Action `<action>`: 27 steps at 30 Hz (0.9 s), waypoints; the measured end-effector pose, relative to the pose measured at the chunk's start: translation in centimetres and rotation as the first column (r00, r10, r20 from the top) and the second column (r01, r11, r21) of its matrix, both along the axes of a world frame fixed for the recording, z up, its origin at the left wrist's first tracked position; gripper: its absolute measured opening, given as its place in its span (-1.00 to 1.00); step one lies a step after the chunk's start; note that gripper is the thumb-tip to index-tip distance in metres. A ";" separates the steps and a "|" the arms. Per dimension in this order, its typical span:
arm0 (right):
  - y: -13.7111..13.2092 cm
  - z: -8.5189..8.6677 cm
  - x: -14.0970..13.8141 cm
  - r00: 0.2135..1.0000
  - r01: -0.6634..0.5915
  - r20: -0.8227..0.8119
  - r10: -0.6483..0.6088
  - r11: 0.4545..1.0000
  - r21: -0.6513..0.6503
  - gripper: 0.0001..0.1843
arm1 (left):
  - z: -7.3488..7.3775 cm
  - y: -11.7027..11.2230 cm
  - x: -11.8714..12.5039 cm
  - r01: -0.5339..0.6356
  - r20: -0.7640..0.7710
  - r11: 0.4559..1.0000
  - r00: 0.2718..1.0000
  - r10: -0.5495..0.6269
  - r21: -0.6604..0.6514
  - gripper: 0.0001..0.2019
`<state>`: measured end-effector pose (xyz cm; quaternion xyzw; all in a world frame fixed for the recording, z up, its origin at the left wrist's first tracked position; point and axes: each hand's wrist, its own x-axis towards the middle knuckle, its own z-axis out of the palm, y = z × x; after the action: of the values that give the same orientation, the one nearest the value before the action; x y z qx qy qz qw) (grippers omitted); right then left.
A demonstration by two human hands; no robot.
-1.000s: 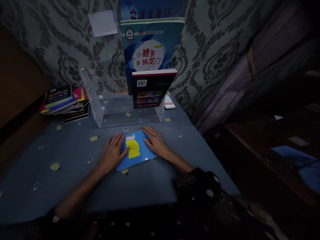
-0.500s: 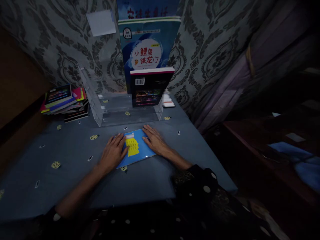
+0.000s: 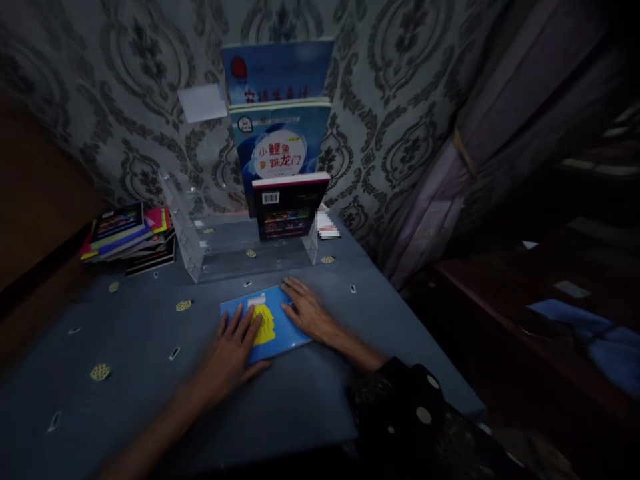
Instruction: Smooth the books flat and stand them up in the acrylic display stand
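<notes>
A thin blue book (image 3: 280, 327) with a yellow patch on its cover lies flat on the grey table (image 3: 150, 373). My left hand (image 3: 233, 350) rests palm down on the book's left half, fingers spread and stretched over the yellow patch. Over on the book's right edge lies my right hand (image 3: 307, 312), flat too, fingers extended. Neither hand grips anything. Just behind the book stands a clear acrylic book stand (image 3: 235, 243) holding a dark book (image 3: 289, 207) upright, with two taller blue books (image 3: 277, 150) behind it.
A stack of colourful books (image 3: 127, 230) lies at the back left of the table. Patterned wallpaper with a white note (image 3: 200, 103) rises behind. Small yellow stickers dot the tabletop. A curtain (image 3: 450, 167) and dark furniture lie to the right of the table edge.
My left hand slid from the book's left edge onto its cover, over the yellow patch. The view tilted so everything sits lower in the frame. The right hand stays on the book.
</notes>
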<state>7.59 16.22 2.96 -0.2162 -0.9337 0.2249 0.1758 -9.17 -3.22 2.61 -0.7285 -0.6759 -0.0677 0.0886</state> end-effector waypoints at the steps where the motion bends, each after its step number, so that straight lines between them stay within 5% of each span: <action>1: -0.3 0.2 0.3 1.000 0.001 0.001 -0.001 1.000 0.007 -0.42 | -0.2 -0.1 -0.1 0.014 -0.014 1.000 1.000 -0.014 0.006 -0.24; 6: -2.7 0.7 3.1 1.000 -0.011 0.000 0.011 1.000 0.021 -0.40 | -0.3 -1.9 0.0 0.087 -0.050 0.996 0.995 -0.088 -0.013 -0.20; 14: -8.9 1.3 9.3 0.994 -0.077 0.068 0.080 0.996 -0.053 -0.29 | -1.0 -7.6 2.0 0.177 -0.057 0.968 0.980 -0.190 -0.177 0.20; 19: -10.4 3.2 12.3 0.967 -0.170 0.151 0.203 0.963 -0.208 -0.07 | -2.2 -9.6 2.6 0.233 -0.160 0.965 0.955 -0.250 -0.119 -0.18; 21: -10.3 4.0 13.2 0.947 -0.201 0.185 0.263 0.934 -0.297 -0.01 | -2.1 -10.0 2.2 0.251 -0.162 0.962 0.950 -0.267 -0.112 -0.19; 24: -9.6 5.1 14.2 0.926 -0.241 0.174 0.335 0.880 -0.409 0.05 | -0.6 -10.5 1.2 0.270 -0.042 0.950 0.959 -0.280 -0.159 -0.18; 27: -8.9 5.7 14.8 0.927 -0.260 0.118 0.356 0.837 -0.482 0.07 | 2.9 -10.2 0.2 0.242 0.166 0.954 0.963 -0.213 -0.175 -0.30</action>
<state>22.38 7.28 8.64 -0.1193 -0.8896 0.4406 -0.0151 -8.96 -13.40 5.48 -0.7999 -0.5952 -0.0642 -0.0406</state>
